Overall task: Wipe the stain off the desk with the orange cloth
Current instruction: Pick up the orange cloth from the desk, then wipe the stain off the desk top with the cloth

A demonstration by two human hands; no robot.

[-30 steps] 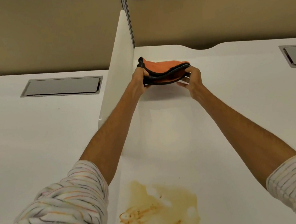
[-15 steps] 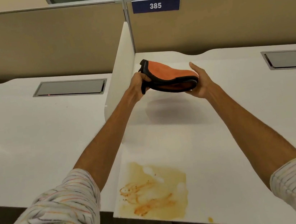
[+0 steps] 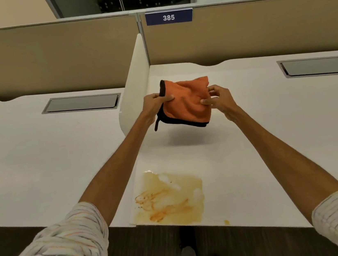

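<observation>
The orange cloth (image 3: 186,102), folded and edged in black, hangs in the air above the white desk (image 3: 242,150) and casts a shadow on it. My left hand (image 3: 155,102) pinches its left edge, and my right hand (image 3: 218,98) grips its right side with thumb and fingers. A wide yellow-orange stain (image 3: 168,198) covers the desk's near left corner, well below the cloth and closer to me. A small orange drop (image 3: 226,222) lies at the front edge to the stain's right.
A white divider panel (image 3: 134,85) stands along the desk's left side, with a second desk (image 3: 38,155) beyond it. Grey cable hatches (image 3: 82,103) (image 3: 319,66) sit in both desktops. Beige partition walls (image 3: 258,30) close off the back, bearing a blue sign "385" (image 3: 169,17).
Both hands lifted the cloth off the back of the desk and tilted it so its orange face turns toward me. The view has pulled back, showing the desk's front edge.
</observation>
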